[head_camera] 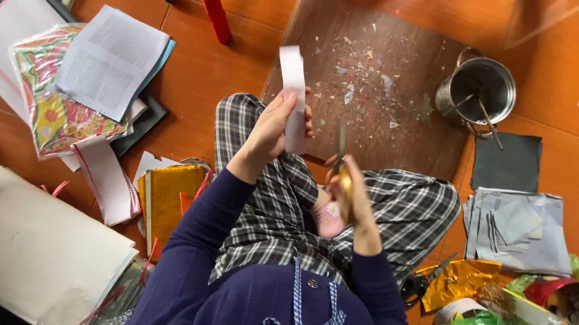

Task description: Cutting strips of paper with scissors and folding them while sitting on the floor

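Above the plaid-trousered lap, head view: left hand (270, 132) pinches a pale pink paper strip (293, 96) upright, fingers (286, 108) pressed on its lower part. Right hand (354, 204) grips gold-handled scissors (340, 163), fingers closed round the handles, blades pointing up just beside the strip. Beyond: wooden board (391, 68) with scraps; metal pot (481, 91) on orange floor (200, 75).

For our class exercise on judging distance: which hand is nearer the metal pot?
Right. The right hand, holding scissors, is below-left of the metal pot; the left hand, holding a paper strip, is farther left.
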